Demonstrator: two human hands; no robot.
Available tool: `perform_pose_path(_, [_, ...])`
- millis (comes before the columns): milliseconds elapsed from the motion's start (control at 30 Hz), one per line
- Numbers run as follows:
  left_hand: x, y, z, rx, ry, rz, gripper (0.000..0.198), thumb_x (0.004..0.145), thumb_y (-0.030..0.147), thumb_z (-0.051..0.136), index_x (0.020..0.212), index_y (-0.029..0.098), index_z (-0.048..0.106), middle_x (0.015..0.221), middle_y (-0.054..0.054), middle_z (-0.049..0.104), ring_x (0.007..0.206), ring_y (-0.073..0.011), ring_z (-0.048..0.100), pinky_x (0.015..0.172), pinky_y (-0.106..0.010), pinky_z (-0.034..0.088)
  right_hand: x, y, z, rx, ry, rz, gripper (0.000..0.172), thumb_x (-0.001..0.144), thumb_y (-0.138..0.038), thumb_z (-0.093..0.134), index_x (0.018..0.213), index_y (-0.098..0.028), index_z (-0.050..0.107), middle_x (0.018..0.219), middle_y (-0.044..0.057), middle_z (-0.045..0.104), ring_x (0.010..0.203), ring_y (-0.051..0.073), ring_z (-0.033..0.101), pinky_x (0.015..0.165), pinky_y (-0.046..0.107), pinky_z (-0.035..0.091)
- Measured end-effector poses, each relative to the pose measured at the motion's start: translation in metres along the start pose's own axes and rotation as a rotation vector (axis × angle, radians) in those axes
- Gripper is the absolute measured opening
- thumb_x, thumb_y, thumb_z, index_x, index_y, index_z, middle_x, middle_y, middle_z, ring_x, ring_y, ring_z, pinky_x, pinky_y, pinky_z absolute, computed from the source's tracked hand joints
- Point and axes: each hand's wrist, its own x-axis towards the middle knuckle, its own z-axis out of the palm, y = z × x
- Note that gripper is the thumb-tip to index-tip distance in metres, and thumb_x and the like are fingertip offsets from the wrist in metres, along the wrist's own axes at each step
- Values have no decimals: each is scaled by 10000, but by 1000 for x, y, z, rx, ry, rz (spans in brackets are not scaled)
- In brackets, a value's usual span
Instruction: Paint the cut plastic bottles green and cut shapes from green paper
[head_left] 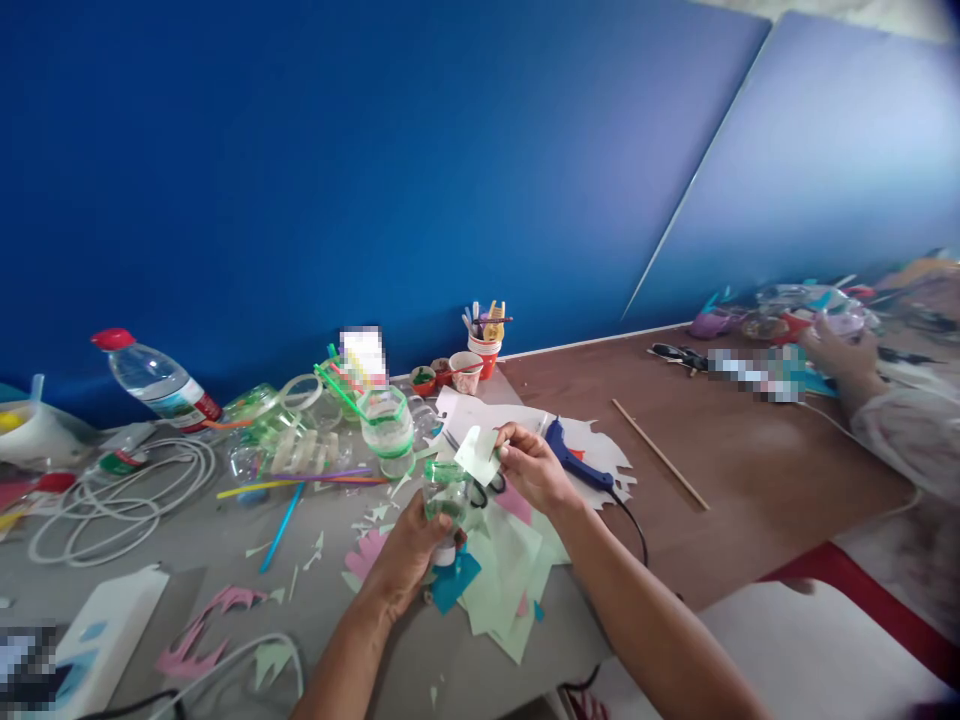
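Note:
My left hand [411,555] is wrapped round a cut clear plastic bottle [445,490] with a green band at its top and a white cap at its lower end. My right hand [534,465] pinches a pale green paper piece [478,457] just above and to the right of the bottle. Below the hands lie pale green paper sheets [502,575] and a teal paper piece [456,580]. The black handles of scissors [496,484] show partly between the hands. A blue glue gun [577,458] rests right of my right hand.
A clear cup with green bands [388,440] and straws [289,525] lie left of my hands. A water bottle [161,380] leans near a coiled white cable [180,470]. Paper cups [466,372] stand by the wall. A wooden stick [660,455] and another person's hand [840,350] are at right.

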Motion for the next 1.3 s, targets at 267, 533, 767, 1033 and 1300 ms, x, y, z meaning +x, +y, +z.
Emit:
perform_pose_path(267, [-8,8,-10,-159,21,62,566,595,503,815,1017,170,639,857,-70,662,649,-154,606,615,-279,475,9,5,-6,-209,158,-6,298,634,-419,746,727,-191,579,572,-42,483,496,85,389,486,221,325])
perform_pose_path(533, [-11,22,-25,-428,111,209,641,589,716,676,909,161,699,897,-102,683,624,-174,584,622,-335,502,1,30,7,-759,-49,-18,146,734,-263,614,840,-165,636,597,-41,492,546,96,437,557,229,375])
perform_pose_path(767, [-8,36,-31,-661,218,231,535,661,652,670,867,159,701,809,-116,677,583,-178,565,563,-334,494,1,41,17,-999,-63,-124,229,800,-205,545,994,-160,659,869,57,652,676,136,546,680,275,453])
perform_pose_path(1033, [-5,32,-35,-751,244,186,525,839,606,471,849,132,699,801,-150,671,597,-187,581,580,-342,518,1,30,15,-1036,1,-109,282,859,-292,524,1073,-149,641,925,76,657,803,178,594,754,309,480])
perform_pose_path(1300, [-4,34,-41,-788,264,168,574,882,603,364,840,126,681,792,-133,655,601,-176,572,582,-340,517,-16,6,43,-1157,-633,-86,350,857,-328,608,1168,-172,641,1092,120,647,1027,234,597,915,360,458])
